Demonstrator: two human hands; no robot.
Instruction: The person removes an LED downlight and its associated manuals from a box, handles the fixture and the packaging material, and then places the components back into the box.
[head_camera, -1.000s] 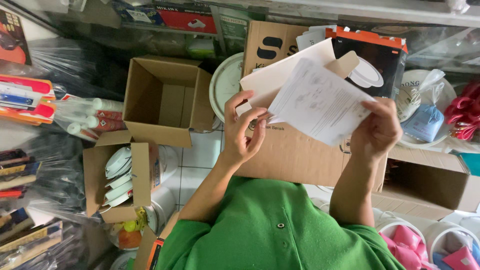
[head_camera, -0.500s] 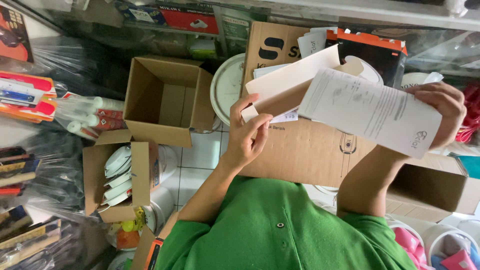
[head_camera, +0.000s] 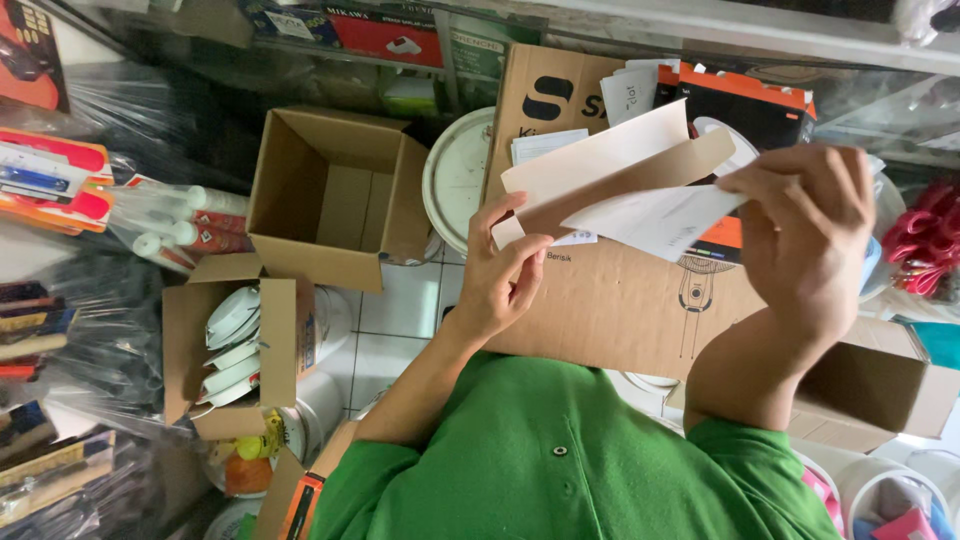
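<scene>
The envelope (head_camera: 600, 170) and folded sheet (head_camera: 665, 215) are thin matt paper. The open box (head_camera: 335, 195) is rough brown cardboard; the floor (head_camera: 400, 310) tiles look glossy, the shirt (head_camera: 560, 460) soft cloth.

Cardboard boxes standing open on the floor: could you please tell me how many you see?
2 to the left of the hands: an empty one and a smaller one below it holding white pieces. Others may be hidden.

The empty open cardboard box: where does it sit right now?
In the head view, the empty cardboard box sits upper left, beside the round white lid and above the smaller box of white caps.
</scene>
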